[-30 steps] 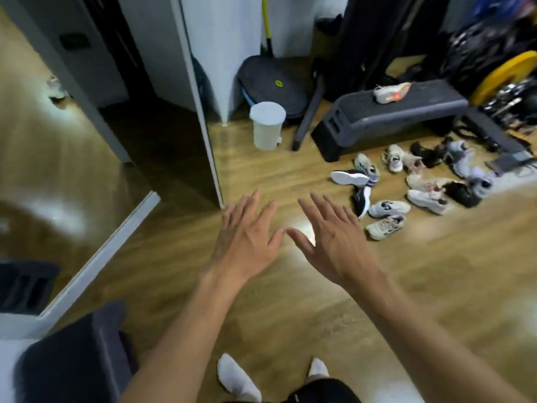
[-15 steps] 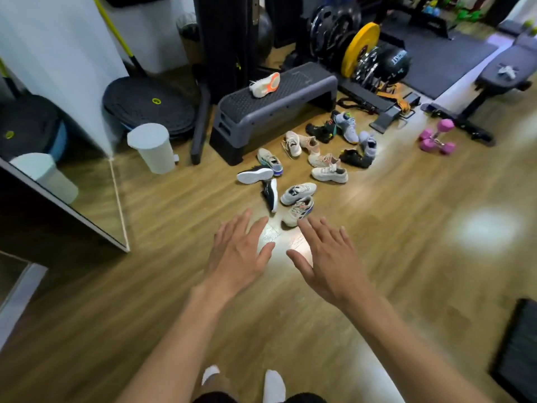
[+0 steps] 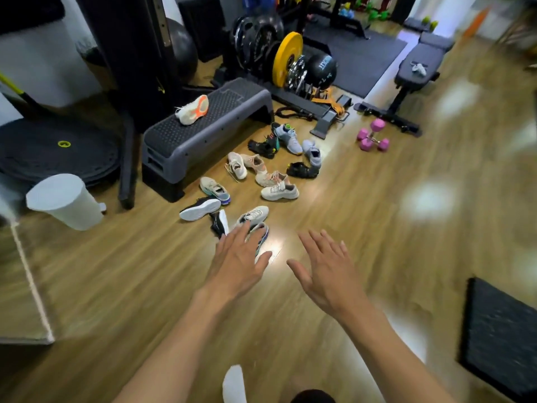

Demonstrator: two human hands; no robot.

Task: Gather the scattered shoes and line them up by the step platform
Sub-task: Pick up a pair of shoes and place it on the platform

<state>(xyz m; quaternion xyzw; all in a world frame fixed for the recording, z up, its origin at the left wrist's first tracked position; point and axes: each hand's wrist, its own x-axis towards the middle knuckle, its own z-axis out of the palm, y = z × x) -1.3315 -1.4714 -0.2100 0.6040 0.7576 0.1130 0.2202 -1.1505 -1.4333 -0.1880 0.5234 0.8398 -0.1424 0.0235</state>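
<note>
The wooden floor [image 3: 377, 234] carries a grey step platform [image 3: 229, 101] toward its far left, and one white-and-orange shoe [image 3: 192, 109] lies on top of it. Scattered shoes [image 3: 279, 192] lie on the boards just before the platform. A white bin [image 3: 65, 200] stands left of them, pink dumbbells [image 3: 373, 139] lie to their right, and a dark mat [image 3: 499, 338] lies at the floor's right edge.

Single head-worn view, wide-angle, edges bent and blurred. It faces forward and steeply down over the floor [image 3: 377, 228]. Closest to the lens, at bottom centre, is a socked foot [image 3: 234, 385]. Both forearms run up from the bottom edge, with the left hand [image 3: 236, 263] and right hand [image 3: 328, 271] mid-frame. The shoes [image 3: 279, 190] sit beyond the hands and the step platform [image 3: 180, 141] behind them, upper left. The plates [image 3: 286, 62] are farthest, near the top.
</note>
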